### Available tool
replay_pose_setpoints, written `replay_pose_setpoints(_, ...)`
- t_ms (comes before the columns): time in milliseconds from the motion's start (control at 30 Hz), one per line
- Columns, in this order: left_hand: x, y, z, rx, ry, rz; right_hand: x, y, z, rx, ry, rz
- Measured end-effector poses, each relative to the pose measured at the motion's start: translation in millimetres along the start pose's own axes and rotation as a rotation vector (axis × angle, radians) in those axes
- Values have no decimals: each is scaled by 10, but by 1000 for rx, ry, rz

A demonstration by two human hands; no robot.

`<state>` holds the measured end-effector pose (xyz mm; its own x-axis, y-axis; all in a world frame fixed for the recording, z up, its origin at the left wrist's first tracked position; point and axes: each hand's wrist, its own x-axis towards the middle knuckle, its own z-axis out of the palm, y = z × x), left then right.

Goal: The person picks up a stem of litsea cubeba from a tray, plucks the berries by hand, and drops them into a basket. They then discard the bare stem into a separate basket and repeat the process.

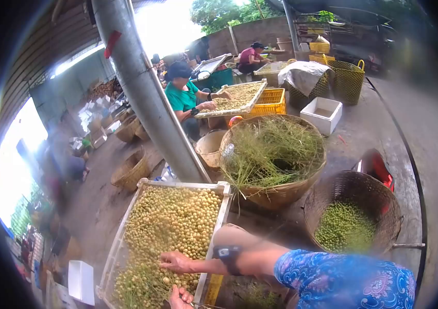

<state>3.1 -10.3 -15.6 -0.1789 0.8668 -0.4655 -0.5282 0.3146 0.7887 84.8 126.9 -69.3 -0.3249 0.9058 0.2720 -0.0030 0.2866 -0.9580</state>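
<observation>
A white-framed tray lies before me, heaped with round tan longans and some green stems at its near end. My right hand, with a dark band on its wrist, reaches over the fruit; its fingers are bent together at the longans, and what they pinch is hidden. Lower down, at the tray's near right edge, is my left hand, fingers curled closed. A thin dark piece shows beside it, too small to name. A loose longan lies between the two hands.
A large basket of green stems stands beyond the tray. To the right is a woven basket holding small green fruit. A metal post rises behind the tray. A person in green works at another fruit tray.
</observation>
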Motion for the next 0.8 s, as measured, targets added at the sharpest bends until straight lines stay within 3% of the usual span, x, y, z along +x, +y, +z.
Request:
replay_pose_setpoints(33, 60, 16, -17, -7, -6, -5, 52, 46, 60, -252, 163, -329)
replay_pose_setpoints(67, 132, 37, -44, -9, -12, -10, 104, 8, 79, -207, 111, -135)
replay_pose_setpoints(100, 235, 2, -60, -18, -7, -16, 158, 22, 35, -209, 102, -128)
replay_pose_setpoints(167, 371, -97, -163, 6, -40, 26, 265, 221, 7, -184, -63, 336)
replay_pose_setpoints(233, 421, -141, -195, 65, -93, 72, 401, 775, 39, -108, -156, -93)
replay_pose_setpoints(267, 434, -148, -205, 61, -165, 106, 155, 332, -63, 41, -34, 132)
replay_pose_setpoints(300, 452, -150, -216, 61, -113, 95, 94, 13, -166, 71, -100, 205)
replay_pose_setpoints(333, 402, -104, -127, 75, -49, 51, 175, 116, -142, -88, -110, 201)
replay_pose_setpoints(367, 389, -85, -106, 73, -67, 51, 124, -159, -121, -67, 40, 471)
replay_pose_setpoints(433, 416, -117, -137, 11, -28, 19, 122, -58, -79, -192, 72, 302)
replay_pose_setpoints(467, 427, -100, -136, 7, 8, 12, 198, 148, 15, -28, 193, 339)
replay_pose_setpoints(500, 446, -90, -111, -18, -28, 7, 223, 215, 1, 130, 120, 498)
replay_pose_setpoints(567, 391, -100, -117, -35, -43, -10, 258, 258, 5, 483, 45, 608)
replay_pose_setpoints(633, 328, -61, -102, -78, -52, 5, 197, 52, -125, 670, -195, 681)
replay_pose_setpoints(700, 331, -18, -178, -108, -43, 3, 153, -174, -244, 797, -378, 674)
replay_pose_setpoints(800, 306, 42, -246, -127, -30, 21, 73, -320, -274, 810, -393, 694)
